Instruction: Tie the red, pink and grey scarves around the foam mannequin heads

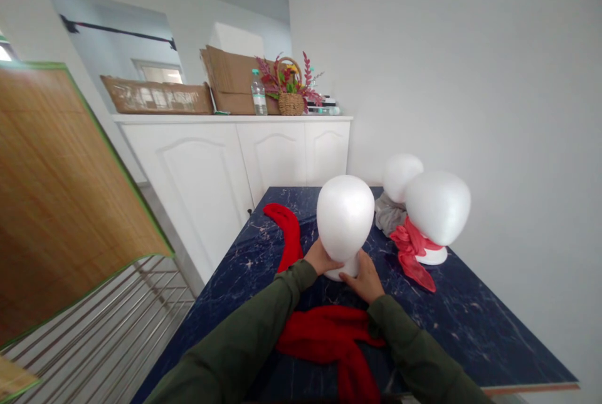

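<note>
A white foam mannequin head point(345, 216) stands upright on the dark blue marbled table point(451, 322). Around the left side of its neck is my left hand point(321, 258), while my right hand point(365, 278) grips the neck and base from the right. Part of the neck is hidden behind my fingers. A red scarf point(290, 234) lies on the table left of the head and passes behind my left forearm. Red cloth point(324, 332) also lies in front of the head, between my forearms; whether the two pieces join is hidden.
To the right, a mannequin head point(437, 206) wears a pink scarf point(414, 250). Behind it stands another head point(402, 175) with a grey scarf point(390, 212). A white cabinet point(202, 172) holds cardboard boxes, a bottle point(258, 93) and a flower basket point(291, 103). At left is a metal rack point(141, 303).
</note>
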`<state>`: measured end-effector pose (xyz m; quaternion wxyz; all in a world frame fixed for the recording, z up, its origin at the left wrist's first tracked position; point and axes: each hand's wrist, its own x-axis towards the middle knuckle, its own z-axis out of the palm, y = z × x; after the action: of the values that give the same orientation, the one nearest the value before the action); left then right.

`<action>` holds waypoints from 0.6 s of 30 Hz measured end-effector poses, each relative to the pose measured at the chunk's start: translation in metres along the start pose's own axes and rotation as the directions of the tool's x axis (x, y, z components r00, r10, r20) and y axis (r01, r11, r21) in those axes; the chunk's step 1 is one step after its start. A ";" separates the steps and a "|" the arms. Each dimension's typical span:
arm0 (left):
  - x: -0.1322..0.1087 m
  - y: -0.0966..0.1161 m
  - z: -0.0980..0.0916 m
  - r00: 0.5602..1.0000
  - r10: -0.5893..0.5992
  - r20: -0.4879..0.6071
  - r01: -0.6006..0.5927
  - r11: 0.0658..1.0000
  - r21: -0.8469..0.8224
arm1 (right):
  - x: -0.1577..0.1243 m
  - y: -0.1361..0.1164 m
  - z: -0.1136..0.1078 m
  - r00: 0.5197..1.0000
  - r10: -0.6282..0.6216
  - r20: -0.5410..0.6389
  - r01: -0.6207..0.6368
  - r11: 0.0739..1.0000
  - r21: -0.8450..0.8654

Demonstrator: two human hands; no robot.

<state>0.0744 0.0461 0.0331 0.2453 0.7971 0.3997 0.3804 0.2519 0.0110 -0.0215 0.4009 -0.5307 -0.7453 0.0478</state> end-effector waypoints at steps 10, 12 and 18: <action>0.012 -0.007 0.005 0.969 -0.172 -0.180 0.183 0.982 0.048 | 0.000 -0.004 0.000 0.993 0.095 0.070 -0.098 0.995 0.031; 0.010 -0.013 -0.022 0.951 -0.187 -0.247 0.221 0.968 0.119 | 0.000 -0.005 -0.001 0.984 0.151 0.100 -0.154 0.988 0.023; 0.001 -0.058 -0.129 0.840 -0.206 -0.502 0.392 0.869 0.300 | 0.002 -0.008 -0.004 0.963 0.214 0.162 -0.218 0.976 0.007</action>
<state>-0.0546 0.0906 0.0697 0.0383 0.6444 0.6353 0.4239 0.2480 0.0072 -0.0138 0.3386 -0.5982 -0.7120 0.1431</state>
